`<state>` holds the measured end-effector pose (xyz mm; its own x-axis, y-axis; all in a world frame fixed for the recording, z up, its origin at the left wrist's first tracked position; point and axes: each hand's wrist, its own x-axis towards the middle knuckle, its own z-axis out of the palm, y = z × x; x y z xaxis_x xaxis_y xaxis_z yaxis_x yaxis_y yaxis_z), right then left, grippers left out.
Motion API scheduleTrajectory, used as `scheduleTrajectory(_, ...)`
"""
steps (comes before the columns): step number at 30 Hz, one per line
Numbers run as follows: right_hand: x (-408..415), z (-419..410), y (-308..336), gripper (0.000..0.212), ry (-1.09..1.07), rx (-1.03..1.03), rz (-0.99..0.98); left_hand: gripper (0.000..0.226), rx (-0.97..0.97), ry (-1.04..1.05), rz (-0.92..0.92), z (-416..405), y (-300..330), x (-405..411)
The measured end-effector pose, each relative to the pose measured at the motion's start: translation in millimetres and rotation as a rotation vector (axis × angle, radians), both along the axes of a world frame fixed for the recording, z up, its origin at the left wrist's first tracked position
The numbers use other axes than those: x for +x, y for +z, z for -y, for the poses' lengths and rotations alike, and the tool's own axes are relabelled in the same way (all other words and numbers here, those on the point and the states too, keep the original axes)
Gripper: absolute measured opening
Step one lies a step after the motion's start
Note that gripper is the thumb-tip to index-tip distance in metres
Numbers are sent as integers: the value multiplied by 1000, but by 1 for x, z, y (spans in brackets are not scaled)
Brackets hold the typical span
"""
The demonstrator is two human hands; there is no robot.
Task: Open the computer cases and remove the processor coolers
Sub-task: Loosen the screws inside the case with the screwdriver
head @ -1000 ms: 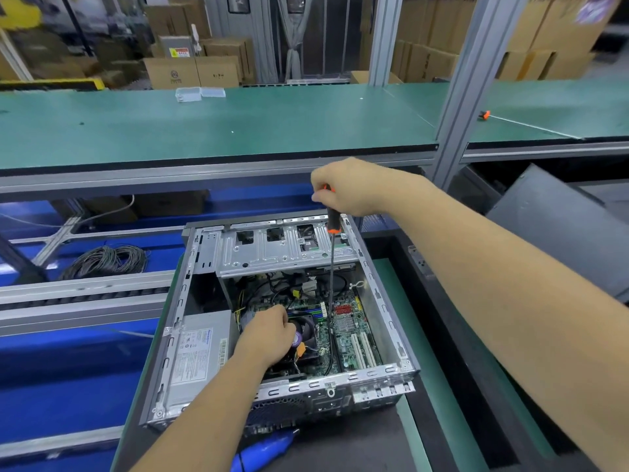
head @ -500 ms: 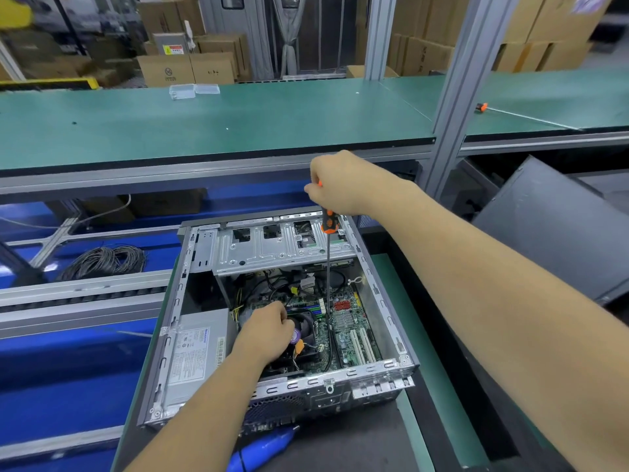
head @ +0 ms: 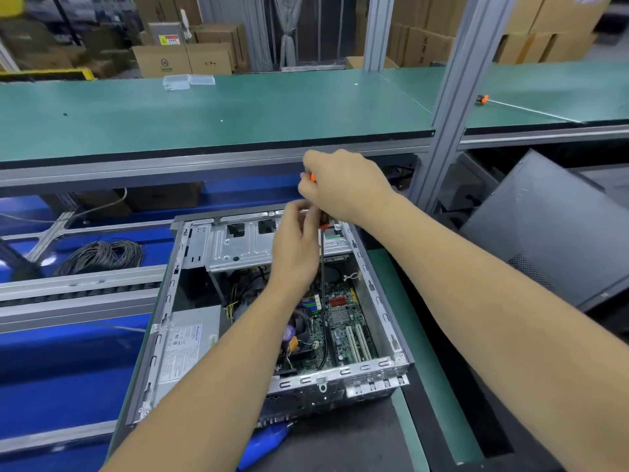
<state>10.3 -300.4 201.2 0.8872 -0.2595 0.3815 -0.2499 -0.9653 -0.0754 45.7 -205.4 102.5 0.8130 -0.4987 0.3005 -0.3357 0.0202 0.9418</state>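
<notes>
- Right hand (head: 343, 185) curls its grip round the orange handle of a long screwdriver (head: 322, 267), holding it upright above the far edge of the open computer case (head: 381, 308).
- Left hand (head: 296, 247) is raised just under the right one, its fingertips at the top of the screwdriver shaft; whether they pinch the shaft or only touch it cannot be told.
- Below both grips the thin dark shaft runs down into the case, its tip down by the motherboard (head: 340, 318), just right of the processor cooler (head: 299, 335).
- That cooler sits low in the middle of the case, a dark block partly hidden by the left forearm, with a purple capacitor (head: 288, 332) at its left edge.
- Under the left hand a silver drive cage (head: 238, 247) spans the far end of the case.
- Left of the left forearm a grey power supply (head: 185, 342) with a white label fills the case's near left corner.
- Nearer the viewer than the case, a blue tool (head: 265, 441) lies on the dark worktop (head: 340, 444).
- Right of the right arm a dark case panel (head: 551, 226) leans tilted.
- Far left of the grips a coil of dark cable (head: 102, 255) rests on a blue surface.
- Beyond the grips stretches a green shelf (head: 204, 114), carrying a clear plastic box (head: 177, 81) and, far right, a second screwdriver (head: 524, 109).
</notes>
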Motion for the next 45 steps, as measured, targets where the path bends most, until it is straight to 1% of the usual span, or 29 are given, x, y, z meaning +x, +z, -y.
scheduleTrajectory(2,-1,2,3,23,4,9,-25,16,21,-19,110,0,9,11)
scheduleTrajectory(4,-2,3,8,26,-12,7,-54,20,85,-77,205,-3,15,18)
scheduleTrajectory(7,-3,3,12,30,-16,27,-111,18,204,-139,202,-5,11,20)
scheduleTrajectory(10,0,0,21,50,-88,20,-147,17,168,-109,200,2,7,12)
scheduleTrajectory(13,6,-6,31,60,-276,-111,-132,23,118,-110,186,8,10,1)
scheduleTrajectory(15,6,-10,26,54,-323,-198,-170,37,110,-93,168,11,5,0)
scheduleTrajectory(17,3,-15,17,38,-316,-262,-151,43,112,-81,135,13,0,2)
scheduleTrajectory(19,0,-17,15,30,-290,-300,-138,42,118,-65,130,12,-1,4)
scheduleTrajectory(24,0,-17,16,27,-155,-351,-138,35,132,-61,174,4,2,11)
scheduleTrajectory(26,3,-13,14,23,-115,-342,-127,27,122,-71,168,4,4,12)
scheduleTrajectory(28,4,-8,13,25,-89,-337,-128,16,106,-77,141,6,4,12)
scheduleTrajectory(30,4,-2,13,32,-72,-335,-121,16,81,-72,142,8,3,9)
scheduleTrajectory(34,4,4,11,40,1,-349,-103,16,35,-70,128,10,-2,10)
scheduleTrajectory(36,5,6,10,40,36,-352,-98,19,15,-65,107,10,-2,9)
scheduleTrajectory(38,7,9,10,33,65,-351,-107,23,9,-59,97,11,0,9)
scheduleTrajectory(40,7,10,11,28,87,-355,-113,26,28,-81,106,10,2,10)
scheduleTrajectory(41,7,9,12,27,98,-357,-111,23,54,-99,114,9,2,13)
scheduleTrajectory(42,7,9,12,28,109,-361,-108,22,85,-118,129,7,3,16)
scheduleTrajectory(44,4,8,12,32,140,-355,-105,32,145,-146,169,2,4,23)
scheduleTrajectory(45,3,8,11,33,158,-334,-107,32,168,-157,181,0,4,25)
